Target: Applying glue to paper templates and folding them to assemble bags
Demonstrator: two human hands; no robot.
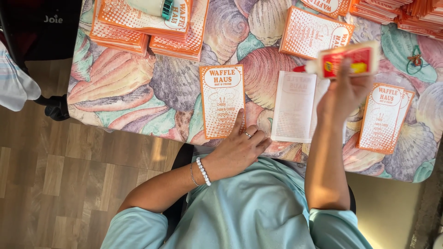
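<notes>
From the head camera I look straight down on my own two hands at a tabletop (138, 99) covered in a seashell-patterned cloth.

My left hand (240, 150) rests at the near edge. Its fingers (239, 121) are mostly curled and pressed together, with one stretched forward so its tip touches the bottom edge of an orange-and-white printed card (222, 101), which lies flat just ahead of the fingertips. There is a ring on one finger, and a pearl bracelet (203, 171) sits on the wrist behind them.

My right hand (346, 94) is raised above the tabletop, its fingers wrapped around a glue bottle (353, 60) with a red label. The bottle lies nearly level, its red tip pointing away from the fingers toward my left side. Just below and beside that hand lies a white sheet (293, 107), blank side up with faint print showing through, between the two hands.

Another orange card (384, 117) lies past the right fingers on the outer side, and one more (314, 32) lies farther ahead. Stacks of the same cards (138, 23) sit well ahead of the left fingers, with more stacks (406, 11) ahead of the right ones.
</notes>
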